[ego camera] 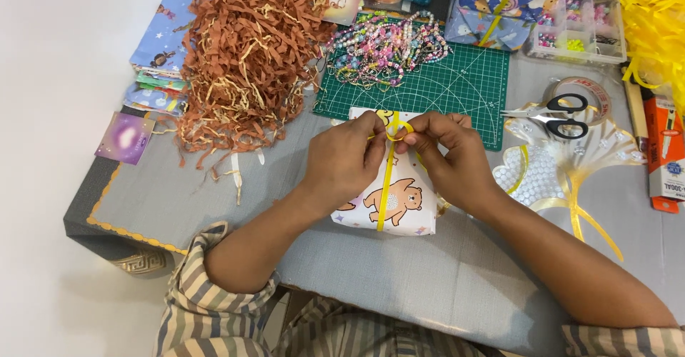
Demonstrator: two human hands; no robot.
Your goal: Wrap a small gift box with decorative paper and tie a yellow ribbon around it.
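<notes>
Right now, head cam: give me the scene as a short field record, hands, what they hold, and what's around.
left hand: pinching the yellow ribbon at the knot
right hand: pinching the same ribbon loop
held item: wrapped gift box, white paper with a bear print, on the grey table
behind box: green cutting mat with beaded strings
left of box: brown shredded paper
right of box: scissors, tape roll

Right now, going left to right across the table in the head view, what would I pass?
Small purple card → pile of brown paper shreds → left hand → wrapped box with yellow ribbon → right hand → scissors → orange-red box.
</notes>
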